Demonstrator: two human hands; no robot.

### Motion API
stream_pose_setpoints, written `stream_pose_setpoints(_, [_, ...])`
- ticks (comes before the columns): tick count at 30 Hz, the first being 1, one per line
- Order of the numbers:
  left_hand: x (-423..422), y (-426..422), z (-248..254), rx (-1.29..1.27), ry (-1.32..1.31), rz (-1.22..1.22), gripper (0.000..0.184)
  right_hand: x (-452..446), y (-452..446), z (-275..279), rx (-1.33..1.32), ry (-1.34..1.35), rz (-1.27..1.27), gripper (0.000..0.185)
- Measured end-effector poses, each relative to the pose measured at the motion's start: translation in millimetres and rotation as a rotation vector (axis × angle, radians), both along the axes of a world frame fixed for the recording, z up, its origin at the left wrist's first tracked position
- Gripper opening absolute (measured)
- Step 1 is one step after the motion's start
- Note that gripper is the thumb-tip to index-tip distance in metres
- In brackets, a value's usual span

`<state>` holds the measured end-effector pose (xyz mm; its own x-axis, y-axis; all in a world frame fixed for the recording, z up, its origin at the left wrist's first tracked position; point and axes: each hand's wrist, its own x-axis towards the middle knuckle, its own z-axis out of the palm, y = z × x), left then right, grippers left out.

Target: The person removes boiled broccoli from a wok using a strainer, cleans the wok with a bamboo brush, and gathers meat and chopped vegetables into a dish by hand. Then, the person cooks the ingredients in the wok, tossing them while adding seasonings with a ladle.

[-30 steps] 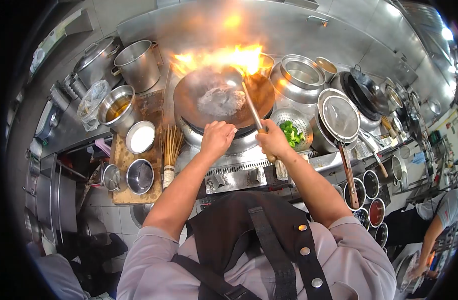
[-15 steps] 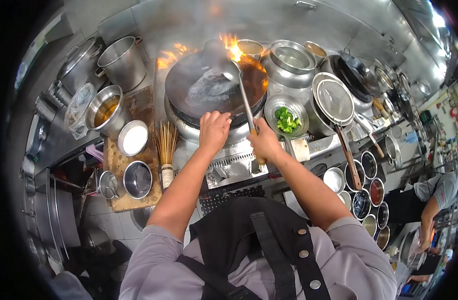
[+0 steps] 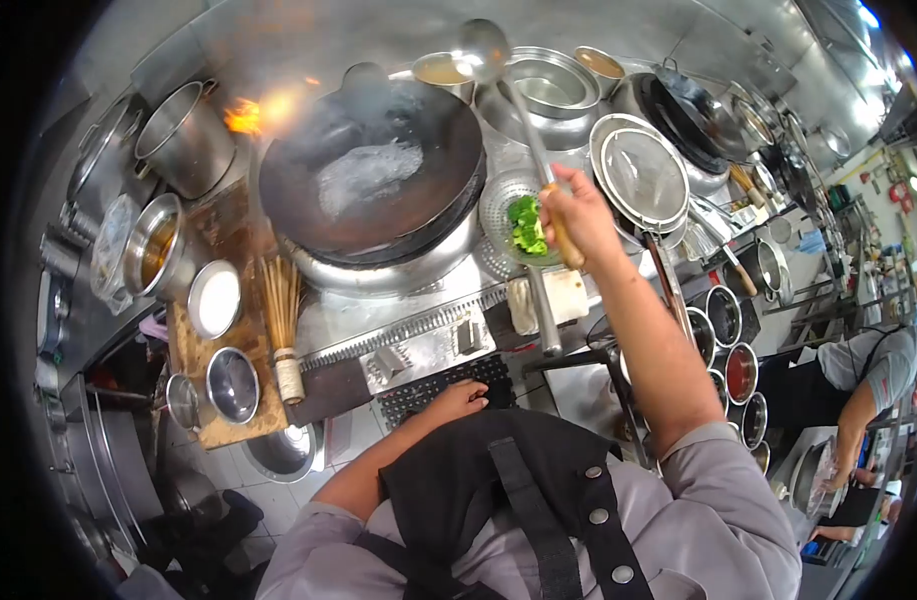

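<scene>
My right hand is closed around the wooden handle of a long ladle. The ladle's bowl is raised beyond the wok, over the back of the stove. Foamy, pale liquid lies in the bottom of the dark wok, and steam rises from it. Below my right hand, a perforated strainer holds green broccoli. My left hand hangs low in front of the stove's control panel, near my apron. Its fingers are curled in, and nothing shows in them.
Flames flare behind the wok's left side. A bamboo brush stands at the left, beside bowls and a pot of amber liquid. Round mesh strainers rest at the right. A co-worker bends over a counter at far right.
The ladle has swung up and out of the wok to the back right with my right hand. My left hand has left the wok's rim and dropped toward my body. The flames have shrunk.
</scene>
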<state>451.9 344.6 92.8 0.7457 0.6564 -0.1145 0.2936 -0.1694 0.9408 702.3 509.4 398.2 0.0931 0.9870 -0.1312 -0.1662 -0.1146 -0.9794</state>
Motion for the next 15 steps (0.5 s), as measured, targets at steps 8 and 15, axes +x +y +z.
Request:
stream_pose_setpoints(8, [128.0,49.8,0.1,-0.004,0.421,-0.136,0.078,131.5,144.0,-23.6,-0.040,-0.304,-0.146,0.056])
stream_pose_setpoints(15, [181.5,29.6,-156.0,0.302,0.130,-0.018,0.071,163.3,158.4,-27.8,-0.134,0.055,-0.089,0.031])
